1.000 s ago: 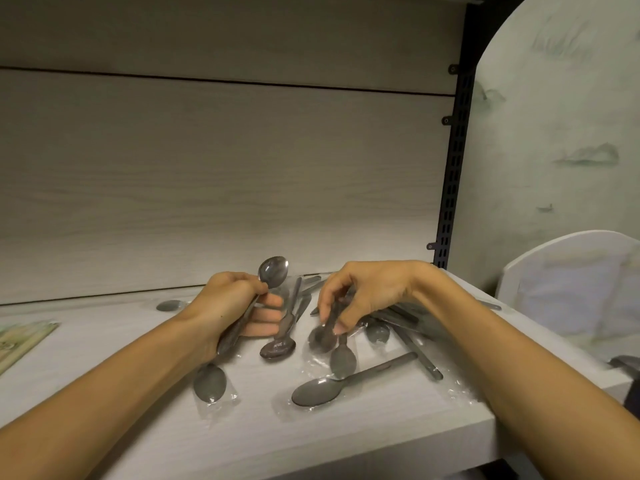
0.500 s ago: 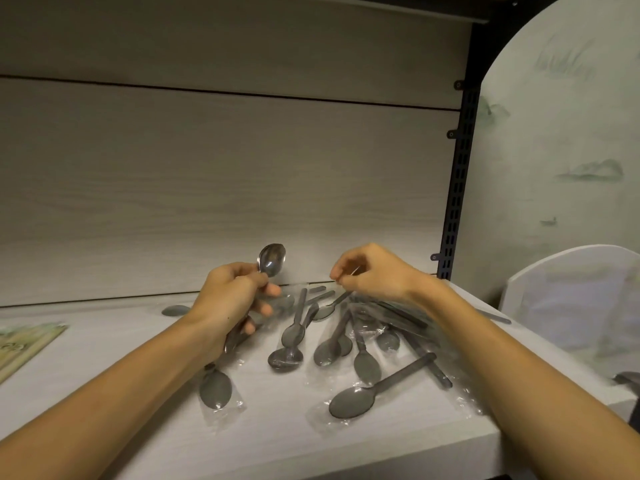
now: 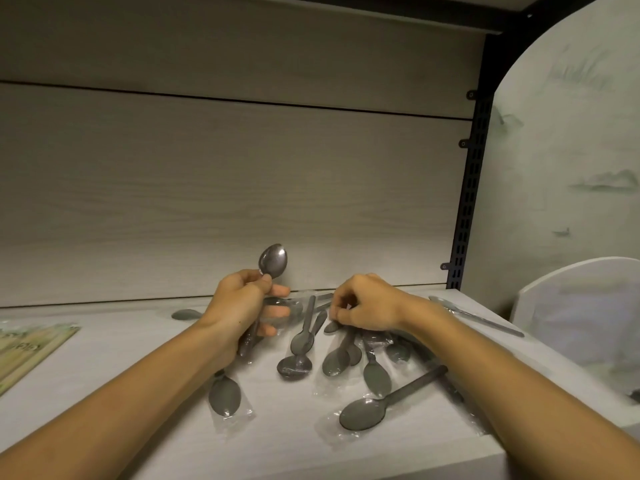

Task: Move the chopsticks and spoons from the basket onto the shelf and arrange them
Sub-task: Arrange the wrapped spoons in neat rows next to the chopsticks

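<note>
While the left hand (image 3: 242,306) grips a bundle of spoons (image 3: 273,261), one bowl stands up toward twelve o'clock above the fist and another bowl pokes out below the wrist toward six, so their long axis runs nearly upright. At three o'clock from it, the right hand (image 3: 367,303) hovers with fingers curled, pinching the handle end of a wrapped spoon in the pile (image 3: 346,355). That pile lies on the shelf (image 3: 138,393), handles mostly toward twelve, bowls toward six. Nearest the front edge, a single wrapped spoon (image 3: 381,403) points its handle toward two o'clock.
</note>
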